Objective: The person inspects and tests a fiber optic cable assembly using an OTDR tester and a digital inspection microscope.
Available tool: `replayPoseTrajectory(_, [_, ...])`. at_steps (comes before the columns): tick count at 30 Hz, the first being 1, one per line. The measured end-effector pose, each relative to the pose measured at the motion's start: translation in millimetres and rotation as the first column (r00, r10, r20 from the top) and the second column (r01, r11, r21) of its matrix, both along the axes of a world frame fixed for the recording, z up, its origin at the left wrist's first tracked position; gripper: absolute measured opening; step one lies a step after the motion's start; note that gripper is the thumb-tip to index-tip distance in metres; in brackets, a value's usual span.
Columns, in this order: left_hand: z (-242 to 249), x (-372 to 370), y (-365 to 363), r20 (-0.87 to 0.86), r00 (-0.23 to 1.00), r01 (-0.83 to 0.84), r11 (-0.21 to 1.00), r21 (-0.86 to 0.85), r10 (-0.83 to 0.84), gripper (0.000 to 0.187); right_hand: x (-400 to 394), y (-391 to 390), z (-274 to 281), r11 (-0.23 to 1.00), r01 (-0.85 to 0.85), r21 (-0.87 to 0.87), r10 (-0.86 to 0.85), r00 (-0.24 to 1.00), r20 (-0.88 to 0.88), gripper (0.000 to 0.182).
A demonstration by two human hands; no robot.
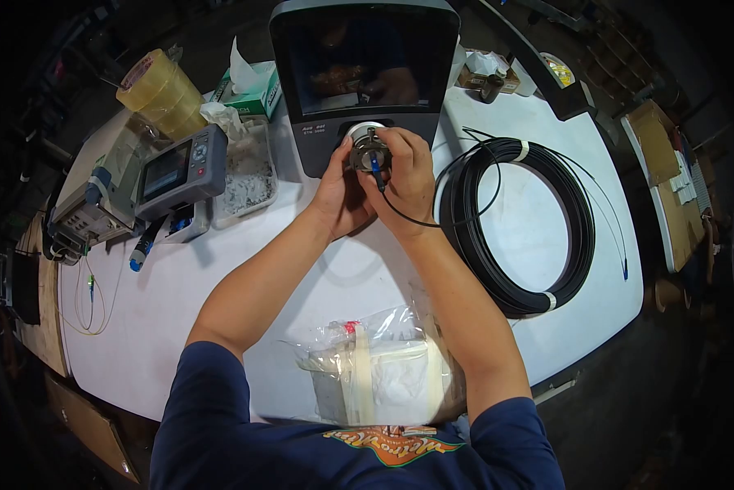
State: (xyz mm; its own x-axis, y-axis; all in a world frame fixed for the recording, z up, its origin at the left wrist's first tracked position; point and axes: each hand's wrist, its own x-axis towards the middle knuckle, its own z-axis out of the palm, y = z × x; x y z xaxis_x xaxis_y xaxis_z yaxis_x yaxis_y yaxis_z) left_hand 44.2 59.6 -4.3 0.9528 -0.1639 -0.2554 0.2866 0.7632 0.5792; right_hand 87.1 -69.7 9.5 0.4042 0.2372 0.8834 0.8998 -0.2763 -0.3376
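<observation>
A grey inspection machine (302, 155) with a dark screen (359, 57) stands in front of me. On its front is a round metal connector holder (365, 157), into which a blue fibre-optic connector (375, 162) is seated. From the connector a black cable (416, 220) curves right towards a coil. My left hand (338, 196) grips the holder from the left, thumb along its side. Around the right side curl the fingers of my right hand (409, 173), index finger at the top edge, close beside the connector. The palms hide the holder's underside.
A thick black cable coil (583, 220) lies right, one blue-tipped end loose. At left are a handheld meter (183, 171), a clear tub (249, 180), tape rolls (161, 94), a tissue box (257, 98) and a blue pen-shaped tool (142, 249). A clear plastic bag (383, 371) lies near my chest.
</observation>
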Motion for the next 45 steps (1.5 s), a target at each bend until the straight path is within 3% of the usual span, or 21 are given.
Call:
replayPoseTrajectory(19, [6,0,-5,0.026,0.999,-0.032,0.999,0.006,0.032,0.085,-7,9,-3,0.991,0.133,-0.01,-0.133,0.986,-0.095,0.067])
replayPoseTrajectory(28, [6,3,-4,-0.003,1.0,0.003,0.999,-0.044,-0.003,0.084,-1,9,-8,0.984,0.159,0.074,-0.145,0.975,-0.17,0.069])
replayPoseTrajectory(34, [8,1,-4,-0.008,0.999,-0.042,0.999,-0.005,0.041,0.072,1,6,-3,0.993,0.099,0.063,-0.09,0.988,-0.122,0.059])
replayPoseTrajectory(40, [4,1,1,0.046,0.999,0.001,0.988,-0.152,0.006,0.066,1,1,-2,0.995,-0.003,0.101,0.021,0.984,-0.175,0.055])
replayPoseTrajectory(45, [8,2,-4,0.036,0.999,-0.027,0.996,-0.083,0.03,0.074,-5,3,0,0.999,0.033,0.029,-0.028,0.988,-0.153,0.072])
